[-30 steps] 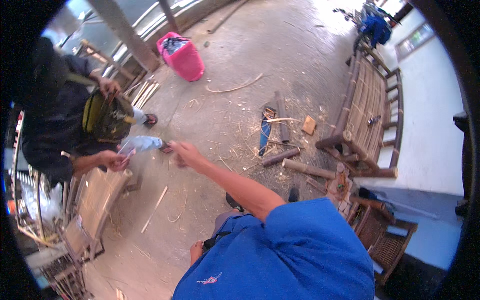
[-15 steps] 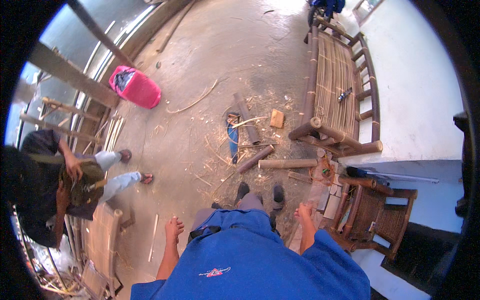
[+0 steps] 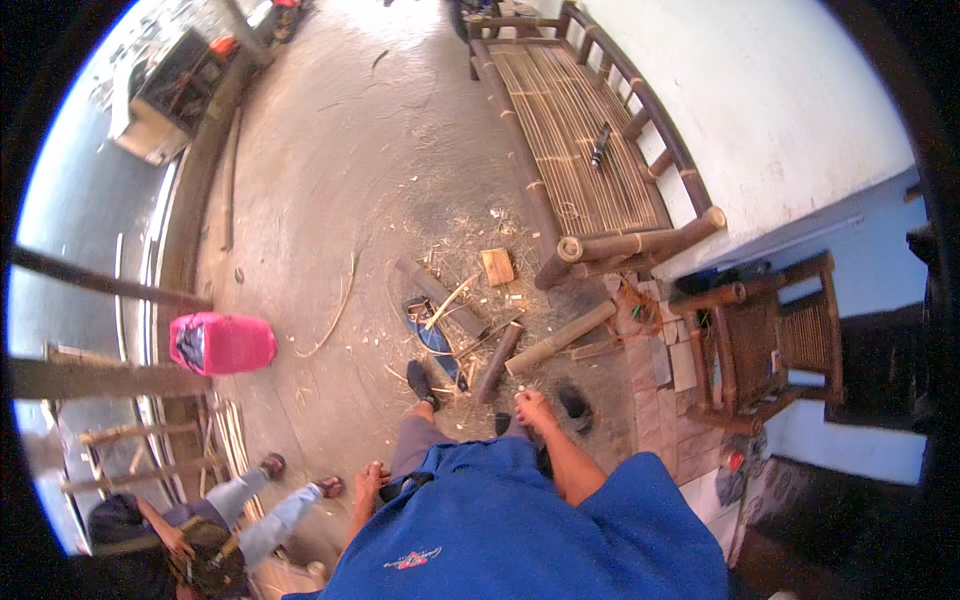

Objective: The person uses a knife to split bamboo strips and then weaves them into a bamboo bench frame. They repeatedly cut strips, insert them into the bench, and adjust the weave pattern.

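Observation:
My right hand (image 3: 537, 410) is in front of my lap with its fingers curled closed; a small pale thing shows at the fingertips, too small to name. By my left hip, my left hand (image 3: 371, 480) hangs loosely closed, and nothing shows in it. Neither hand touches the things on the floor. Just ahead of my feet lie a blue handsaw (image 3: 432, 338), a dark bamboo pole (image 3: 440, 295), a shorter brown bamboo piece (image 3: 498, 362) and a paler bamboo pole (image 3: 562, 338). A square wooden block (image 3: 497, 266) sits beyond them among shavings and split strips.
A long bamboo bench (image 3: 575, 130) stands along the white wall, with a bamboo chair (image 3: 745, 345) at the right. At the left are a pink basket (image 3: 238, 343) and pale strips (image 3: 232, 440). Another person (image 3: 180, 545) sits at the lower left.
My right hand has moved inward, in front of my lap. The saw and bamboo pieces appear nearer my feet, and the view has turned; the pink basket and seated person sit lower in it.

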Demonstrator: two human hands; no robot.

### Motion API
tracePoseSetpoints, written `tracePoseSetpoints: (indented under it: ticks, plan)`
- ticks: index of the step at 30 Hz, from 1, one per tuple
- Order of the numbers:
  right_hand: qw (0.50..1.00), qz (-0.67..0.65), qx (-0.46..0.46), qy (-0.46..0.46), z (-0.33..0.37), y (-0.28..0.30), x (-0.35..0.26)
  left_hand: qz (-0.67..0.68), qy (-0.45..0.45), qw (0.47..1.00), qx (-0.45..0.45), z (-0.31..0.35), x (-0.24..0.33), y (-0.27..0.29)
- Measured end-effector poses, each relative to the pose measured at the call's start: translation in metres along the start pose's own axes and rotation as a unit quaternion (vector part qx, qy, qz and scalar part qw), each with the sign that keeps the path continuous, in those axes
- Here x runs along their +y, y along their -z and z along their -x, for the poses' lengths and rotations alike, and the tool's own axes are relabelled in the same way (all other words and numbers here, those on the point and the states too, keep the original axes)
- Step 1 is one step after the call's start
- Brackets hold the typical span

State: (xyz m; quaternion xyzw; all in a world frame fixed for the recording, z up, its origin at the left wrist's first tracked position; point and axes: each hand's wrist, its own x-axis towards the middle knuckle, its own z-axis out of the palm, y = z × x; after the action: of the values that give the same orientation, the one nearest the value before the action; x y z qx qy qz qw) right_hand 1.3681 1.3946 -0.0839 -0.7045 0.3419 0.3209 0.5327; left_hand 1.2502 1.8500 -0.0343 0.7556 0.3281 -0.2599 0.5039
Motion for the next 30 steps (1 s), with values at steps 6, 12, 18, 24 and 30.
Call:
tracePoseSetpoints:
  ticks: [6,12,18,24,30]
  plan:
    - [0.963,-0.223,0.145,-0.046,-0.011,0.010,-0.023,-0.206,-0.003,0.975,-0.085,-0.109,0.047,0.089]
    - [0.942,-0.196,0.265,-0.056,-0.037,0.010,-0.027,0.035,0.074,0.997,-0.009,-0.200,0.212,0.137]
    - [0.881,-0.349,0.301,-0.107,-0.117,0.049,-0.051,-0.066,-0.004,0.997,-0.032,-0.279,0.338,0.104]
    - [0.852,-0.192,0.462,-0.152,-0.255,0.154,-0.151,-0.172,0.102,0.976,-0.089,-0.347,0.455,0.007]
    - [0.800,-0.352,0.439,-0.205,-0.337,0.268,-0.232,-0.283,-0.026,0.943,-0.174,-0.369,0.633,-0.136]
